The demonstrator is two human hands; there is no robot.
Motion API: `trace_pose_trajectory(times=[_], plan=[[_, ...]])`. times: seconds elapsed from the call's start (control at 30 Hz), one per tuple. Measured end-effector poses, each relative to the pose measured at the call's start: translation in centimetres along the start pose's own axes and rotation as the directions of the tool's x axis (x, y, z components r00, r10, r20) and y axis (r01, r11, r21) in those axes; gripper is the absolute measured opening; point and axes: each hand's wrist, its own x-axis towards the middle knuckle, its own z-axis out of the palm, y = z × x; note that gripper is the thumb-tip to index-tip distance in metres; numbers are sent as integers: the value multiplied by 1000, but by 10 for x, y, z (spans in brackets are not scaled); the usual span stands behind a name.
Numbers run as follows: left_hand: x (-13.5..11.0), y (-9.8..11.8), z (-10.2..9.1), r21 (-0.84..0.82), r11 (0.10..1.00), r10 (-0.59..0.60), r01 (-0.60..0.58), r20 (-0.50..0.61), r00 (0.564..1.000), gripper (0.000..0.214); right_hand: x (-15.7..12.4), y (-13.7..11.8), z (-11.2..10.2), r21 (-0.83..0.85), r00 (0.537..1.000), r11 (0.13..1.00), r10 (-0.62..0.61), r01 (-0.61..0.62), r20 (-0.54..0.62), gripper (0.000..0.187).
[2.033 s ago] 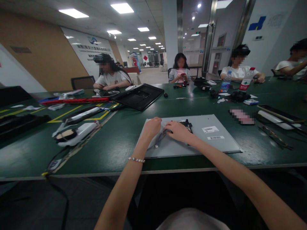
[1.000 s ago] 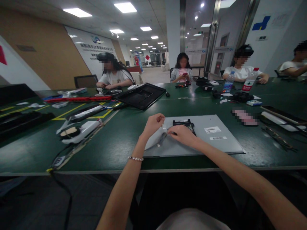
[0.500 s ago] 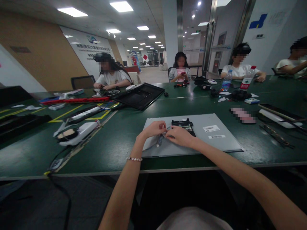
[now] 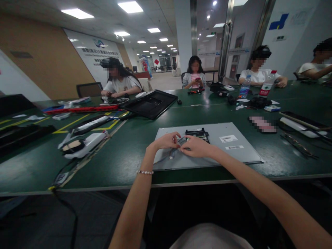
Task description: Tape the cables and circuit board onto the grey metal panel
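A flat grey metal panel lies on the green table in front of me, with a small black circuit board near its far edge. My left hand and my right hand meet over the panel's left part. Both pinch a thin grey cable whose loose end trails toward me across the panel. A bead bracelet circles my left wrist.
A black monitor shell lies beyond the panel. White and black parts and cables sit to the left, tools and strips to the right. Water bottles stand far right. Several people sit along the far side of the green table.
My left hand rose off the panel, then came back down toward my right hand. Both hands now hold the cable close together near the circuit board.
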Motion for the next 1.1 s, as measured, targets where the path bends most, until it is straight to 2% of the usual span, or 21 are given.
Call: trace_pose_trajectory(times=[0.13, 0.23, 0.3, 0.4, 0.47, 0.6, 0.9, 1.0, 1.1], plan=[[1, -4, 2, 11, 1000, -17, 17, -5, 1000, 64, -2, 6, -8, 110, 999, 993, 47, -46, -7, 25], [2, -6, 3, 44, 999, -24, 25, -18, 1000, 77, -6, 18, -18, 179, 980, 973, 167, -146, -109, 26], [2, -5, 4, 60, 998, -23, 24, -22, 999, 87, -11, 28, -27, 213, 935, 949, 279, -233, -218, 26], [1, -3, 4, 62, 998, -9, 11, -31, 999, 99, -21, 46, -38, 248, 831, 900, 429, -359, -353, 26], [0, -2, 5, 50, 999, 2, 0, -33, 999, 104, -28, 58, -42, 253, 776, 870, 493, -424, -394, 26], [-1, -3, 6, 29, 999, 14, -13, -39, 999, 112, -37, 78, -39, 251, 714, 822, 569, -511, -408, 25], [-1, -7, 4, 8, 999, 38, -38, -16, 999, 111, -43, 94, -31, 236, 641, 772, 626, -590, -444, 27], [-4, 1, -1, -16, 999, 33, -33, -41, 999, 99, -46, 101, -30, 227, 614, 741, 657, -632, -437, 30], [-7, 11, -8, -16, 998, 53, -55, -113, 992, 84, -49, 106, -30, 212, 592, 702, 696, -680, -407, 33]])
